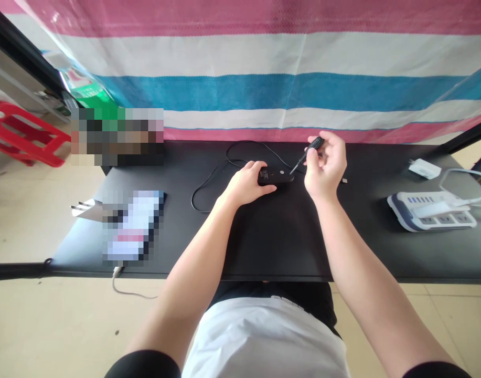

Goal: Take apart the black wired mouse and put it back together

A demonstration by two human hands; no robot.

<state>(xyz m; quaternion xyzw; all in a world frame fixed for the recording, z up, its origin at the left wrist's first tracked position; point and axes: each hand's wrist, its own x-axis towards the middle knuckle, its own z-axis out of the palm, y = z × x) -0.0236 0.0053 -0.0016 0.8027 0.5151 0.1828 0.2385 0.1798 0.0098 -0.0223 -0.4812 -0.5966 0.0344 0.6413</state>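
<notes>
A black wired computer mouse (277, 174) lies upside down on the black table, its printed label and a small round spot facing up. My left hand (248, 184) grips its left end between thumb and fingers, pressing it to the tabletop. In my right hand (324, 163) is a screwdriver (304, 157) with a black handle, held at a slant. Its tip points down and left, meeting the mouse's right end; whether it sits in a screw is too small to tell. The thin black cable (203, 186) loops behind and left of the mouse.
A blurred phone (136, 226) and a plug adapter (88, 209) lie on the left. Towards the right are a power strip (433, 211) and a white charger (424, 169). A USB plug (344, 180) rests by my right wrist. Behind hangs a striped sheet (264, 58).
</notes>
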